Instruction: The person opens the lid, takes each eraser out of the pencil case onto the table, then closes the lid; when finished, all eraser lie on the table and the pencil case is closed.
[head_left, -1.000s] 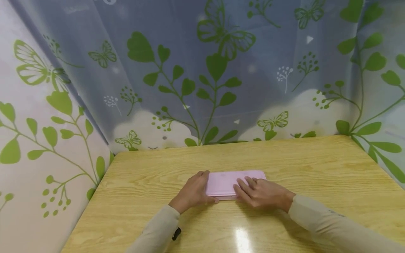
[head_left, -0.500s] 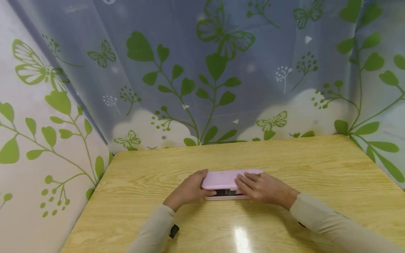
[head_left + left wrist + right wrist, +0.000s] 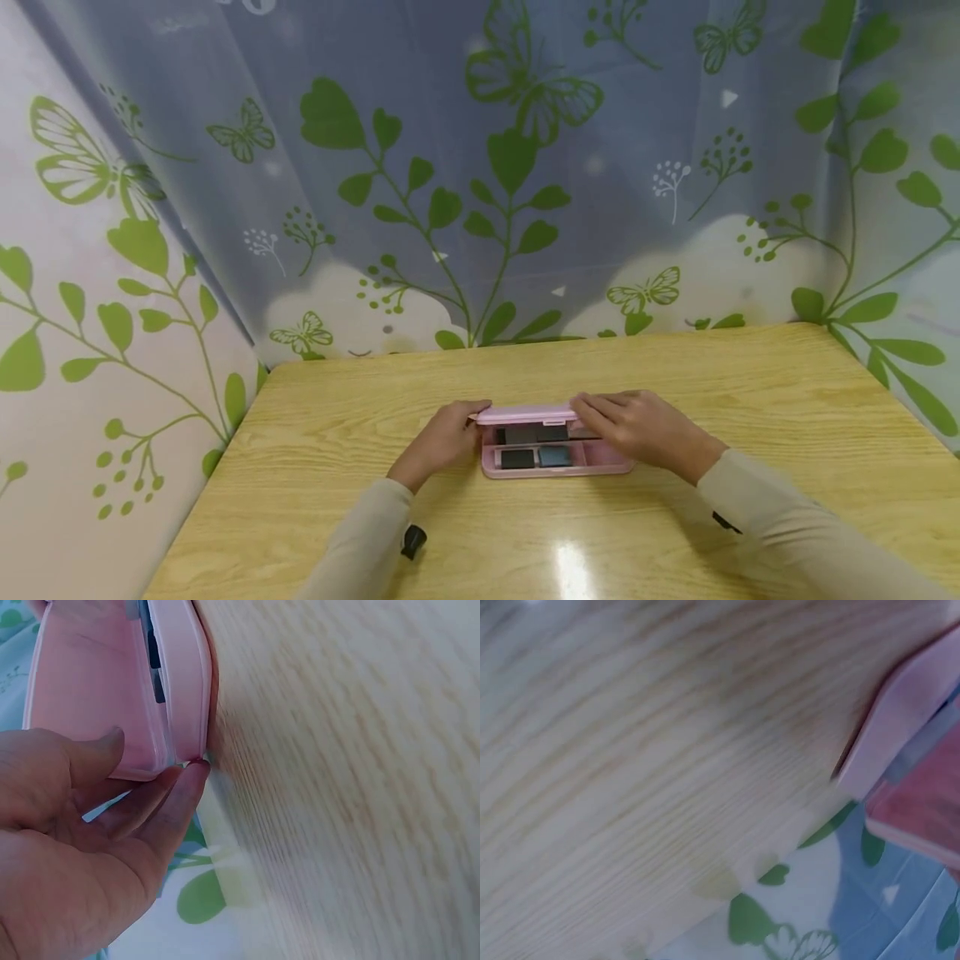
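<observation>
No words, brands or numbers can be read in any view. In the head view, a faint pale mark (image 3: 180,23) on the curtain (image 3: 420,42), at the upper left of the frame, is too blurred to make out. Below centre, a small white strip (image 3: 554,423) on the pink case (image 3: 525,413) is too small to read.

The head camera looks forward and down over the wooden table (image 3: 360,533), set back enough to frame both the left hand (image 3: 442,442) and right hand (image 3: 645,432), with the leaf-printed cloth (image 3: 420,167) beyond. I'd place the left-wrist camera very close — turned sideways, facing the pink case's (image 3: 525,413) left end. The right-wrist camera sits low over the tabletop, tipped so wood lies above cloth — the case's right end enters at its right edge. All three views share case, table and cloth.
</observation>
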`<move>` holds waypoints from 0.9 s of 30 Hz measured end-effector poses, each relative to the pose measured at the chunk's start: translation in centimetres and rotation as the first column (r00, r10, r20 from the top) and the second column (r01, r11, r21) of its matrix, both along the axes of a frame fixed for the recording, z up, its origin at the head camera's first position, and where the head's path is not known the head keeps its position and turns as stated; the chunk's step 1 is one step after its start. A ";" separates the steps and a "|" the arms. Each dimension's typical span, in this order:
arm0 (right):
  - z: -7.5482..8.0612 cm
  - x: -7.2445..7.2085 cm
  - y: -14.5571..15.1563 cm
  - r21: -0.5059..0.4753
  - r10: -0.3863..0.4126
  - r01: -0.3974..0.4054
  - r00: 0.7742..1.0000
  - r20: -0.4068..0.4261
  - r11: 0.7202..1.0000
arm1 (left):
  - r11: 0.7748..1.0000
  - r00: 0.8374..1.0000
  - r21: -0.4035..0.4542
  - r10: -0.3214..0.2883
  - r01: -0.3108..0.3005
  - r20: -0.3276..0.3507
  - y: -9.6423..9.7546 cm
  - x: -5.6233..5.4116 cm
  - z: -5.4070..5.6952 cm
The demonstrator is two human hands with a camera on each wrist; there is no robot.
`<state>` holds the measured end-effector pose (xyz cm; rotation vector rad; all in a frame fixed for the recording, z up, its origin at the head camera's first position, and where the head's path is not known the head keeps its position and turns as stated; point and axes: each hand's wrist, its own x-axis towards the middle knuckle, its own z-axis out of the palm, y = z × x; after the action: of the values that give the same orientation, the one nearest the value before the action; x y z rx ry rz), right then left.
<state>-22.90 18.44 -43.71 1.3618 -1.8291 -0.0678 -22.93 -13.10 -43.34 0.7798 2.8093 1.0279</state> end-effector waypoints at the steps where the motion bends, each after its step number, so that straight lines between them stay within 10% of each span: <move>1: 0.1 0.0 0.2 -0.013 -0.006 0.006 1.000 0.011 1.000 | 1.000 1.000 0.008 0.008 -0.008 0.001 0.0 -0.1 0.0; 18: 0.3 -0.1 4.4 -0.251 -0.139 0.165 0.983 0.118 0.954 | 0.970 0.978 0.167 0.155 -0.177 0.137 0.5 -2.3 -1.5; 27: -0.9 0.6 4.4 -0.278 -0.151 0.211 0.963 0.222 0.937 | 0.915 0.933 0.283 0.202 -0.289 0.299 1.0 -2.8 -2.0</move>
<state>-22.34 22.79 -44.64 1.0125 -2.0318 0.2487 -25.77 -12.14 -45.32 0.2706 2.5855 1.5335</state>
